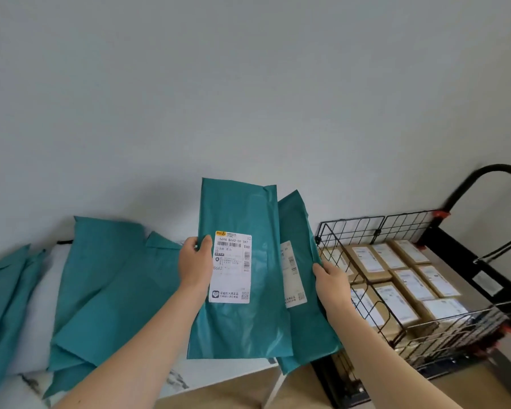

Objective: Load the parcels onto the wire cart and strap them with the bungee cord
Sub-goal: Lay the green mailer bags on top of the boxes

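My left hand (194, 263) grips the left edge of a teal mailer bag (242, 329) with a white shipping label, held upright in the middle of the view. Just behind and to the right of it, my right hand (332, 283) grips a second teal mailer bag (298, 222), also labelled. Both bags hang in the air just left of the black wire cart (354, 228). Several brown cardboard parcels (407, 283) with white labels lie packed in the cart's basket. I see no bungee cord.
Several more teal mailer bags (106, 276) lie spread on a white marble-patterned table (36, 317) at the left. The cart's black handle (484, 175) rises at the far right. A plain grey wall stands behind; brown floor shows below.
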### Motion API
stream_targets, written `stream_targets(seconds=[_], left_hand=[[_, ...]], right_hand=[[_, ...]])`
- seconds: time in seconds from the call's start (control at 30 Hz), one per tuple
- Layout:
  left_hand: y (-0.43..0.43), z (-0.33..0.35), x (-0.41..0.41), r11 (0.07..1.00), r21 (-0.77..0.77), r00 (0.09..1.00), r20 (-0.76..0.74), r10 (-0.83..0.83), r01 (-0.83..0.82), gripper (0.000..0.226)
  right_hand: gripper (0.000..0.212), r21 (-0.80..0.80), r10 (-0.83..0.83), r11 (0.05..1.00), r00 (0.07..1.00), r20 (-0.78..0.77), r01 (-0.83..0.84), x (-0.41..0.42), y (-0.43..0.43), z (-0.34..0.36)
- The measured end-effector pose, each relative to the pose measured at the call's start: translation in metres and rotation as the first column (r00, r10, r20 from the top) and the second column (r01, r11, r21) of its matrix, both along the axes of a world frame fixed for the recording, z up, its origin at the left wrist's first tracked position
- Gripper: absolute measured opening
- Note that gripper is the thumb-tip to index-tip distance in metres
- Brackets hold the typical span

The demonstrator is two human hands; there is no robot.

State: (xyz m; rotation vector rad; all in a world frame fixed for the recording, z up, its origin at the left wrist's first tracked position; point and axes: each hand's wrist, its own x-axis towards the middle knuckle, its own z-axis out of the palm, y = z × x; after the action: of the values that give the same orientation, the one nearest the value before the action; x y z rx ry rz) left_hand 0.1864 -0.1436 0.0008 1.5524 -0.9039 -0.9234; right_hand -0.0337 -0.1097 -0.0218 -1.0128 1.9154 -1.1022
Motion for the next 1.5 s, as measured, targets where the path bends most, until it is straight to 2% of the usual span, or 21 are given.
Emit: stream_targets(seconds=[0.27,0.53,0.77,0.97,1.23,1.5], left_hand=[[0.016,-0.011,-0.149,0.994,0.032,0.994,0.044,-0.103,0.102,0.023],[-0.002,-0.016,-0.244,0.986,0.118,0.992,0.033,-0.122,0.118,0.020],[-0.061,-0.032,-0.313,0.969,0.155,0.981,0.010,-0.194,0.190,0.015],[-0.119,-0.061,-0.383,0.915,0.273,0.954,-0.050,-0.296,0.298,0.012],[-0.159,-0.113,-0.441,0.863,0.418,0.959,-0.106,-0.262,0.282,0.015],[-0.175,-0.157,-0.482,0.826,0.556,0.996,-0.040,-0.083,0.091,0.022]], right_hand=[[0.029,0.017,-0.091,0.996,0.996,0.011,0.091,-0.143,0.036,0.000],[0.030,0.030,-0.155,0.987,0.988,0.007,0.155,-0.237,0.022,-0.008],[0.029,0.020,-0.147,0.989,0.985,-0.093,0.149,-0.299,-0.027,-0.008],[0.028,0.095,-0.133,0.983,0.969,-0.207,0.155,-0.364,-0.072,-0.013],[0.026,0.276,-0.176,0.941,0.979,-0.104,0.198,-0.439,-0.112,-0.065],[0.025,0.447,-0.149,0.889,0.986,0.073,0.101,-0.500,-0.168,-0.123]])
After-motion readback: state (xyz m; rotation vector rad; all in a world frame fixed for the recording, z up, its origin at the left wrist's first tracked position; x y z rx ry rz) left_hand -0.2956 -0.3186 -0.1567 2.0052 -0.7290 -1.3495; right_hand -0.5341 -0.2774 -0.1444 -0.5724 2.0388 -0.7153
